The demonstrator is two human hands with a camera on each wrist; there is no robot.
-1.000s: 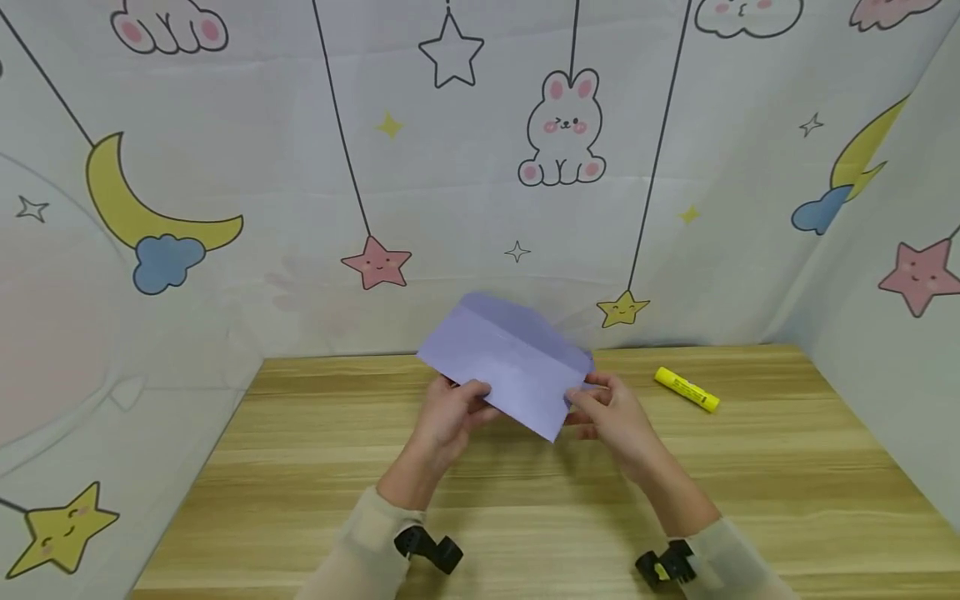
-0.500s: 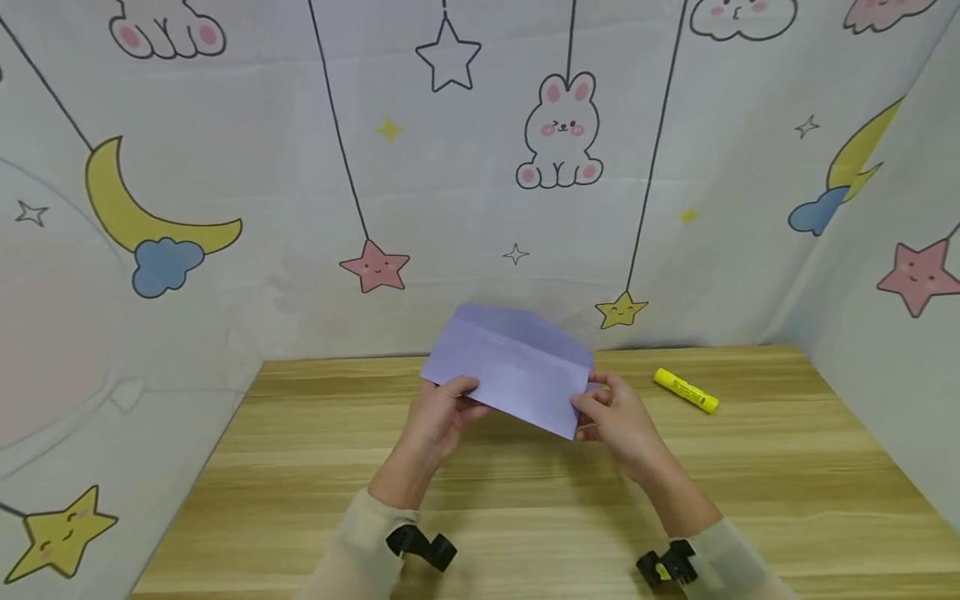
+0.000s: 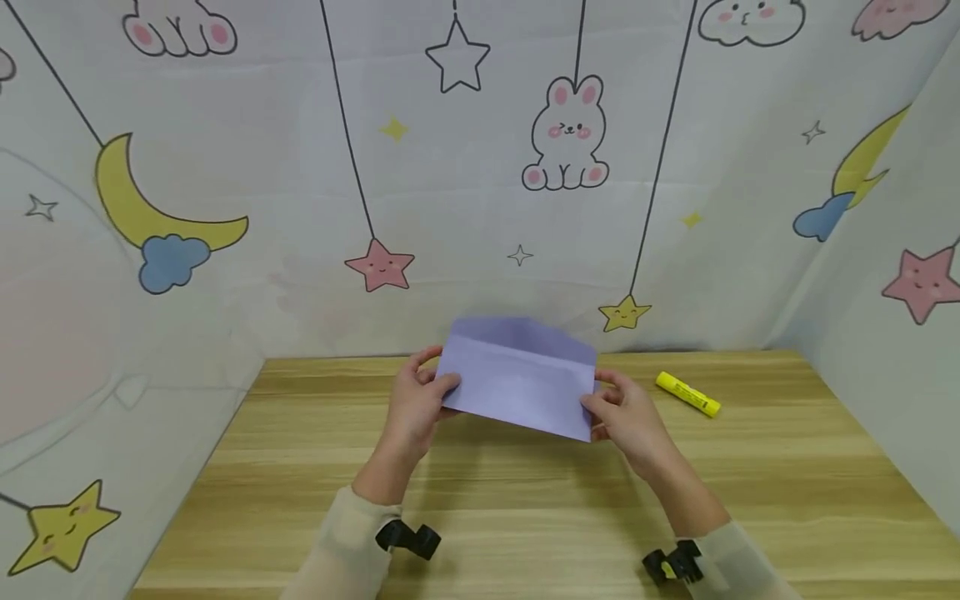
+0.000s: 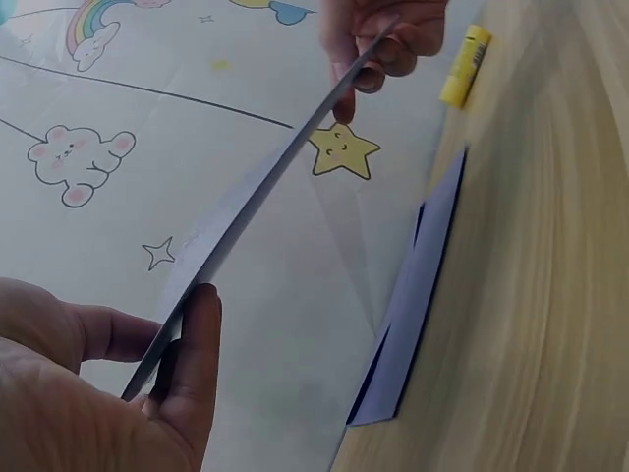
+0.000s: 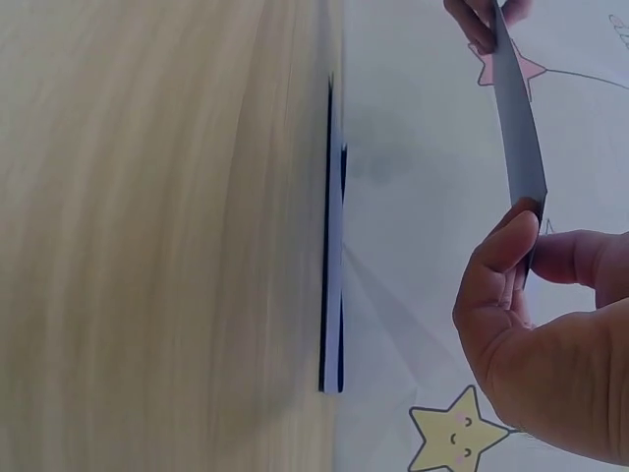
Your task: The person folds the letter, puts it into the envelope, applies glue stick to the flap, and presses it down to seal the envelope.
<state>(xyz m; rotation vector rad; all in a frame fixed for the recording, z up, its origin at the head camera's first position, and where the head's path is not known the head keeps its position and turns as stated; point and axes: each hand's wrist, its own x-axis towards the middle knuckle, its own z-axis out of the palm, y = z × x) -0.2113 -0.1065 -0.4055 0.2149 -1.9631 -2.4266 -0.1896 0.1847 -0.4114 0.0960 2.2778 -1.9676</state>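
Purple envelope (image 3: 517,387) is up off the worktop (image 3: 495,517), long axis roughly 9-to-3 o'clock. Left grip (image 3: 412,404) pinches the 9 o'clock end, right grip (image 3: 632,421) pinches the 3 o'clock end, so neither's nearer.

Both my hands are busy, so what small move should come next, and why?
Perhaps lower the purple envelope onto the wood-grained table, clear of the folded purple paper there: your left hand and right hand pinch its opposite ends, and the wrist views show it held above the surface.
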